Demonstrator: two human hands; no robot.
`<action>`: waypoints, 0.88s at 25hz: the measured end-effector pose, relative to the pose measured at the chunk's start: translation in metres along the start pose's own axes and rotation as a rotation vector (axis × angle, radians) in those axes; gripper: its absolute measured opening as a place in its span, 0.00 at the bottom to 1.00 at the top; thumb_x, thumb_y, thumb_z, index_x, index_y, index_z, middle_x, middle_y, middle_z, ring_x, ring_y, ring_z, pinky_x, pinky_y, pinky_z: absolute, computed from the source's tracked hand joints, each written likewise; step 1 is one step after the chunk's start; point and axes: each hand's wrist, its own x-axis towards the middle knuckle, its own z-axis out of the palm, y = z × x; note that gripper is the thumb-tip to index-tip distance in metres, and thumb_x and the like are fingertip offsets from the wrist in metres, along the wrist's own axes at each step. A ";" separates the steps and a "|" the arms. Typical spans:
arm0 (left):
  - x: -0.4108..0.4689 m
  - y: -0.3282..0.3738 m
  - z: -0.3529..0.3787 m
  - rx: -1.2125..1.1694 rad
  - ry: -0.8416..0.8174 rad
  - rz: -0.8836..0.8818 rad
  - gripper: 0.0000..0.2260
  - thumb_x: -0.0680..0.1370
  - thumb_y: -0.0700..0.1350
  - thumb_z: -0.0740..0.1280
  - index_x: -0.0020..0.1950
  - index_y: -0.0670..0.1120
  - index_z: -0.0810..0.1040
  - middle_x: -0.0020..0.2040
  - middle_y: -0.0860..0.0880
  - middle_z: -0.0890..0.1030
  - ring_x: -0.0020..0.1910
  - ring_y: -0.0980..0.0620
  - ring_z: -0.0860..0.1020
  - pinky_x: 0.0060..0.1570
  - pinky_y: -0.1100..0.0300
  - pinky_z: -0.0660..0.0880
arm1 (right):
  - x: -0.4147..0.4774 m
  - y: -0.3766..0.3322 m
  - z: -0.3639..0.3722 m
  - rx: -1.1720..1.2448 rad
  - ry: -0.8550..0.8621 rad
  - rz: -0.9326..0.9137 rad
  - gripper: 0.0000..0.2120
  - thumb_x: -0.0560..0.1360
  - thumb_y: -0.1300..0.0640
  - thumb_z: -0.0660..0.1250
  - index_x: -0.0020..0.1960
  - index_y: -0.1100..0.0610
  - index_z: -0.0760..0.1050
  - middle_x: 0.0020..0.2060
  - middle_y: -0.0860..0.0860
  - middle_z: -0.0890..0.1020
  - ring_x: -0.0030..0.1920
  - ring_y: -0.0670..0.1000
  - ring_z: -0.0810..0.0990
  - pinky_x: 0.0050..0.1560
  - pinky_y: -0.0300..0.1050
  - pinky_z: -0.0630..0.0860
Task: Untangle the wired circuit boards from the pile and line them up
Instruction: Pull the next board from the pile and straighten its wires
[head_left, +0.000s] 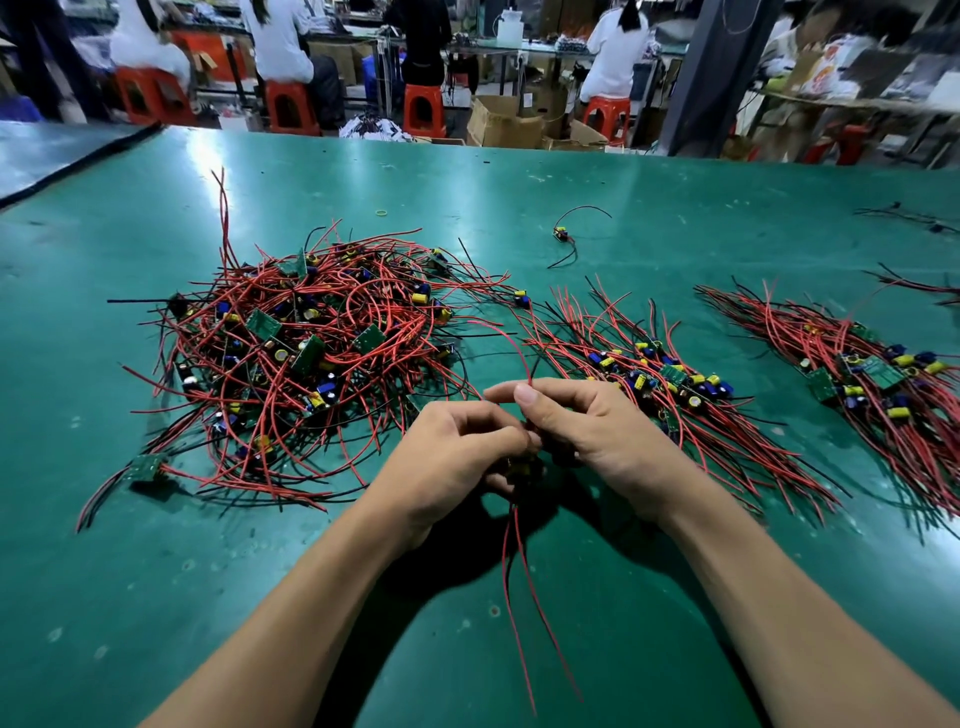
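A tangled pile (306, 353) of small green circuit boards with red and black wires lies on the green table at the left. Two lined-up rows of boards lie to the right, one (670, 384) near the middle and one (878, 379) further right. My left hand (452, 457) and my right hand (587, 421) meet above the table in front of the pile. Between them they hold one wired circuit board (522, 470), mostly hidden by the fingers. Its red wires (519, 587) hang down toward me, and another red wire (511, 343) arcs up from my right fingertips.
A single wired board (563, 235) lies alone further back on the green table (156, 597). Loose wires (909, 218) sit at the far right edge. A small rubber band (382, 212) lies behind the pile. People sit on orange stools (423, 109) beyond the table.
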 end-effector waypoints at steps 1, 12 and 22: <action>-0.001 0.000 0.001 0.013 -0.006 0.003 0.06 0.76 0.35 0.69 0.39 0.37 0.82 0.32 0.45 0.81 0.29 0.53 0.78 0.31 0.63 0.76 | 0.000 0.000 0.001 0.050 -0.022 0.022 0.14 0.80 0.52 0.65 0.58 0.57 0.83 0.41 0.51 0.87 0.40 0.46 0.85 0.39 0.36 0.79; -0.001 -0.004 0.003 -0.056 0.019 -0.045 0.07 0.77 0.38 0.68 0.43 0.42 0.85 0.40 0.41 0.85 0.39 0.47 0.83 0.44 0.53 0.80 | 0.002 -0.002 -0.013 0.022 0.161 0.018 0.08 0.70 0.50 0.75 0.42 0.56 0.85 0.29 0.48 0.75 0.27 0.45 0.69 0.29 0.35 0.66; -0.002 -0.003 0.003 -0.008 -0.036 -0.027 0.08 0.78 0.38 0.67 0.46 0.39 0.85 0.35 0.43 0.82 0.32 0.50 0.78 0.31 0.64 0.74 | 0.005 0.005 -0.009 0.071 0.054 0.053 0.14 0.66 0.49 0.79 0.49 0.53 0.86 0.39 0.52 0.83 0.38 0.50 0.77 0.44 0.47 0.71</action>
